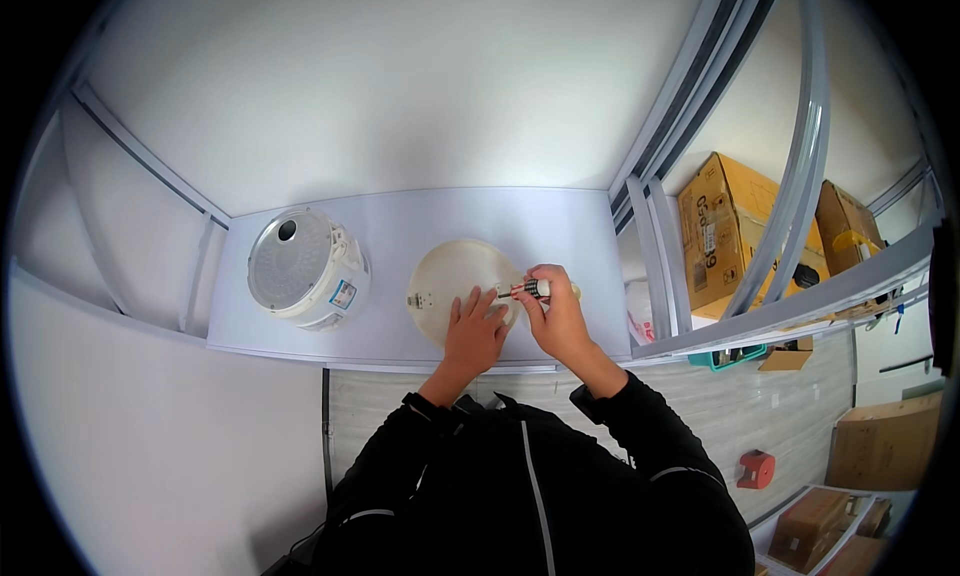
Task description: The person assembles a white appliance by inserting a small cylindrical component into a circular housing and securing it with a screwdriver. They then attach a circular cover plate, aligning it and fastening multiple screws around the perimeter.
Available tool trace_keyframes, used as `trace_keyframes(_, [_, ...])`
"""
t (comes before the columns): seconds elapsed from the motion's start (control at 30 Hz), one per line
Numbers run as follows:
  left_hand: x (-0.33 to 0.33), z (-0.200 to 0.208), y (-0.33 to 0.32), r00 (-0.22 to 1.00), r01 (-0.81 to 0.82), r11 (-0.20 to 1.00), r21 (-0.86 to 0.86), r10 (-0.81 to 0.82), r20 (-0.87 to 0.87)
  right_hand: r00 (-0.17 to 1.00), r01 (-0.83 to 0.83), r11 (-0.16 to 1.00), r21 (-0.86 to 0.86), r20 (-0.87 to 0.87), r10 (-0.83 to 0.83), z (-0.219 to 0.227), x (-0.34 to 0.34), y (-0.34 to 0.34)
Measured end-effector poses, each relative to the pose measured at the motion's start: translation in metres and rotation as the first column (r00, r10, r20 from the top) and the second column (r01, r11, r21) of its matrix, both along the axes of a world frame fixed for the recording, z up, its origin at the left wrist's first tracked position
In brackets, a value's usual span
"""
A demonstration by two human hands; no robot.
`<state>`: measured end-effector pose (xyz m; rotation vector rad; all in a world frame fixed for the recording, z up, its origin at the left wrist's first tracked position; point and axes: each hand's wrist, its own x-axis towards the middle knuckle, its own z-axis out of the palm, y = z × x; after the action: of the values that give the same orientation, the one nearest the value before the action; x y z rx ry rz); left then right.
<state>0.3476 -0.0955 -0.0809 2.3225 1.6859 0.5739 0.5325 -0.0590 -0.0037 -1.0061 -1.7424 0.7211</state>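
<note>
On the table in front of me lies a cream-white round disc (446, 268), like a shallow lid, with a small metal fitting (421, 301) at its left edge. My left hand (476, 330) rests on the disc's near part, palm down and fingers spread. In my right hand (558, 318), at the disc's right edge, is what looks like a screwdriver (530, 289) with a dark, red and white body, pointing left toward my left fingertips. My fingers hide part of it, and its tip is too small to make out.
A white drum-shaped housing (342, 276) with a grey round top and a dark hole stands at the table's left. Grey frame posts (668, 256) rise at the right. Beyond them are cardboard boxes (728, 238). A red stool (756, 469) stands on the floor.
</note>
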Motion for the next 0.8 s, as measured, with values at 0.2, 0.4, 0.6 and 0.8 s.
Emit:
trace_keyframes(0.2, [0.001,-0.001,0.001,1.000,-0.007,1.000,0.013,0.007,0.000,0.952,-0.011,0.990,0.137,0.305,-0.032,0.030,0.003,0.000])
trace_keyframes(0.4, [0.001,0.003,0.004,0.999,-0.007,0.998,-0.057,0.006,-0.034,0.881,0.006,1.000,0.029,0.473,-0.019,0.050,0.008,-0.002])
trace_keyframes(0.6, [0.001,0.002,0.004,1.000,-0.010,0.998,-0.056,0.009,-0.017,0.900,0.108,0.994,-0.003,0.425,-0.097,0.034,0.013,0.000])
trace_keyframes(0.8, [0.003,0.001,0.003,0.999,-0.020,0.998,-0.051,0.019,-0.026,0.898,0.162,0.987,-0.021,0.418,-0.139,0.031,0.013,-0.001])
